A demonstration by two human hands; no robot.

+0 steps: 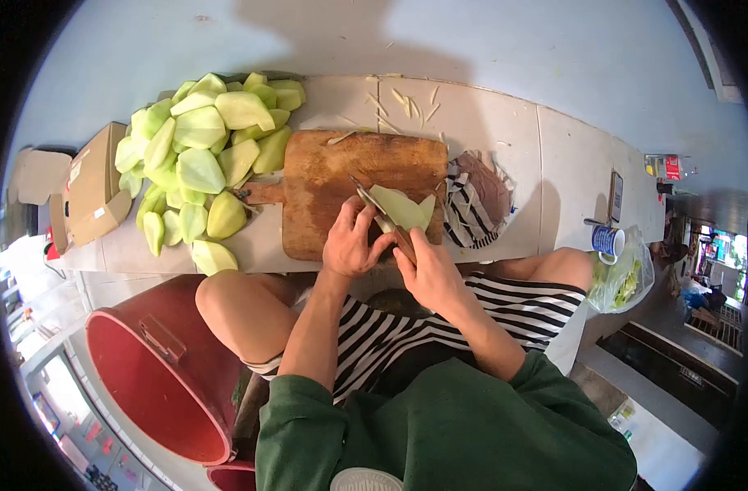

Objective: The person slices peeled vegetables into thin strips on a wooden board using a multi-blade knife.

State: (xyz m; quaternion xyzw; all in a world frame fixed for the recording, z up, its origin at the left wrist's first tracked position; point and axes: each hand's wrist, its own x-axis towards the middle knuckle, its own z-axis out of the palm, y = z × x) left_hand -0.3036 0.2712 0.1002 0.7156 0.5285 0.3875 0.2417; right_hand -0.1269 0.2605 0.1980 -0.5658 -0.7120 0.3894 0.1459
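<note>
My right hand (431, 274) is wrapped round the handle of a knife (362, 190), whose blade slants up and left over the wooden cutting board (321, 180). Close against the blade's left side, my left hand (351, 243) has its fingers bent together; whatever they grip is hidden. Pale green slices (405, 209) lie on the board just right of the blade. Left of the board is a big heap of peeled pale green fruit pieces (200, 127), which look like green mango.
A crumpled striped cloth (476, 200) sits right of the board. Thin pale strips (407, 102) are scattered behind it. An open cardboard box (96, 192) stands far left, a red bucket (190, 352) below. At right are a mug (607, 243), a plastic bag (628, 282) and a phone (616, 196).
</note>
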